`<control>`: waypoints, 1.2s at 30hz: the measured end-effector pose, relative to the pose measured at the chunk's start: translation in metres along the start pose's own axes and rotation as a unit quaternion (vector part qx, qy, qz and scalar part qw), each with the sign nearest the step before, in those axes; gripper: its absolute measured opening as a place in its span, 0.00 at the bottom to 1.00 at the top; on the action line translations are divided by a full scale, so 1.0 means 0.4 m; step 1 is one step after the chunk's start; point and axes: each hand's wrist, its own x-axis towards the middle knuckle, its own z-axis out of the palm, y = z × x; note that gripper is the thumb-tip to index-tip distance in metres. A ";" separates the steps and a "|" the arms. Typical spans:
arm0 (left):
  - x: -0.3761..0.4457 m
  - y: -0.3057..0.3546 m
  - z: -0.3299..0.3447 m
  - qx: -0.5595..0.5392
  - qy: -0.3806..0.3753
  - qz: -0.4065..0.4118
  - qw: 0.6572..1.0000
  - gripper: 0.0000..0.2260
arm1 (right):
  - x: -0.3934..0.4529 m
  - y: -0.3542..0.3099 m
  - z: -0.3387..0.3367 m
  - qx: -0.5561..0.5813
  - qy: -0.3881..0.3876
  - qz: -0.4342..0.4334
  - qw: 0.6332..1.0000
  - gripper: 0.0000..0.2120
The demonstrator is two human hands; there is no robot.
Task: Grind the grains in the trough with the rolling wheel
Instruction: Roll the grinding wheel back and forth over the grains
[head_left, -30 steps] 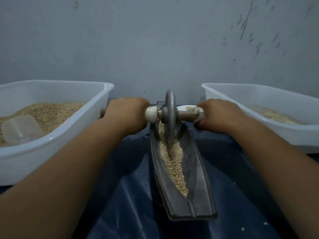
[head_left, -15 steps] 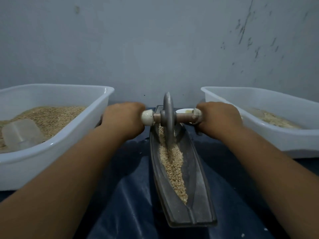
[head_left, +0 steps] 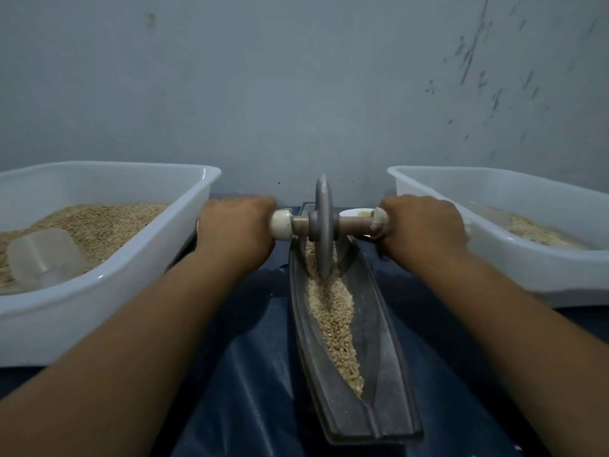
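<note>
Here both fists wrap the axle — left hand (head_left: 235, 230), right hand (head_left: 423, 227) — with the rolling wheel (head_left: 324, 225) upright at the far end of the trough (head_left: 379, 341), biting into the grains (head_left: 333, 311).

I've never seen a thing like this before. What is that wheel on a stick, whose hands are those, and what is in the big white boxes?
The camera sits on a person's head, looking down at their own arms. The left hand and right hand each grip an end of a wooden axle. In its middle is a metal rolling wheel standing in a long boat-shaped trough, crushing the grains. The left tub holds more grain and a clear scoop. The right tub holds a little.
</note>
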 end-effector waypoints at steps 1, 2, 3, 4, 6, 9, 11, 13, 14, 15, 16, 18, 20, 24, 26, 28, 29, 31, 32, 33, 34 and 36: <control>0.000 -0.001 0.006 0.006 0.003 -0.004 1.000 0.05 | 0.004 -0.005 -0.002 -0.010 0.014 -0.006 1.000 0.10; 0.004 -0.005 0.001 0.003 -0.034 -0.013 0.999 0.06 | 0.010 -0.002 -0.011 -0.007 -0.001 -0.013 1.000 0.10; 0.011 -0.011 -0.012 -0.013 -0.101 -0.019 0.995 0.07 | 0.017 0.009 -0.025 0.015 -0.046 -0.027 0.998 0.11; 0.019 -0.016 -0.032 -0.035 -0.184 -0.015 0.982 0.08 | 0.023 0.022 -0.044 0.052 -0.120 -0.041 0.991 0.11; 0.032 -0.020 -0.072 -0.053 -0.326 0.026 0.944 0.10 | 0.026 0.050 -0.089 0.148 -0.299 -0.060 0.941 0.15; 0.031 -0.016 -0.101 -0.051 -0.409 0.061 0.909 0.09 | 0.016 0.069 -0.112 0.191 -0.399 -0.068 0.894 0.22; 0.034 -0.016 -0.093 -0.061 -0.359 0.051 0.930 0.11 | 0.017 0.063 -0.087 0.179 -0.355 -0.056 0.916 0.17; 0.034 -0.013 -0.070 -0.066 -0.261 0.024 0.963 0.12 | 0.019 0.047 -0.042 0.144 -0.229 -0.038 0.962 0.11; 0.033 -0.011 -0.054 -0.052 -0.195 0.011 0.979 0.12 | 0.018 0.038 -0.022 0.119 -0.156 -0.021 0.980 0.10; 0.029 -0.007 -0.039 -0.030 -0.127 0.002 0.991 0.10 | 0.018 0.032 -0.008 0.096 -0.099 -0.006 0.990 0.09; 0.025 -0.004 -0.026 -0.008 -0.076 -0.005 0.997 0.09 | 0.019 0.028 0.001 0.084 -0.068 0.002 0.994 0.09; 0.016 -0.001 -0.009 0.009 -0.053 -0.015 0.998 0.07 | 0.022 0.028 0.006 0.075 -0.058 0.000 0.995 0.09; 0.004 -0.005 -0.006 0.003 -0.078 -0.027 0.997 0.08 | 0.019 0.032 0.001 0.070 -0.059 -0.005 0.996 0.07; -0.027 -0.002 -0.044 -0.014 -0.154 -0.032 0.987 0.09 | -0.001 0.033 -0.026 0.053 -0.096 -0.031 0.993 0.07; -0.054 0.009 -0.081 -0.020 -0.185 -0.019 0.982 0.09 | -0.027 0.036 -0.051 0.048 -0.139 -0.043 0.988 0.08; -0.089 0.020 -0.123 -0.010 -0.178 0.004 0.984 0.07 | -0.067 0.042 -0.082 0.061 -0.178 -0.046 0.981 0.08; -0.108 0.024 -0.142 -0.001 -0.167 0.018 0.986 0.07 | -0.092 0.046 -0.100 0.071 -0.195 -0.049 0.977 0.08; -0.146 0.031 -0.179 0.012 -0.152 0.045 0.987 0.07 | -0.143 0.056 -0.143 0.102 -0.228 -0.056 0.967 0.08; -0.162 0.032 -0.198 0.016 -0.148 0.054 0.987 0.07 | -0.166 0.061 -0.170 0.120 -0.238 -0.059 0.962 0.07; -0.177 0.031 -0.218 0.021 -0.146 0.059 0.987 0.07 | -0.186 0.066 -0.197 0.132 -0.242 -0.060 0.959 0.07; -0.188 0.030 -0.235 0.025 -0.144 0.063 0.987 0.07 | -0.201 0.071 -0.223 0.135 -0.241 -0.058 0.959 0.06; -0.200 0.026 -0.257 0.031 -0.139 0.068 0.987 0.07 | -0.218 0.080 -0.264 0.120 -0.237 -0.054 0.963 0.07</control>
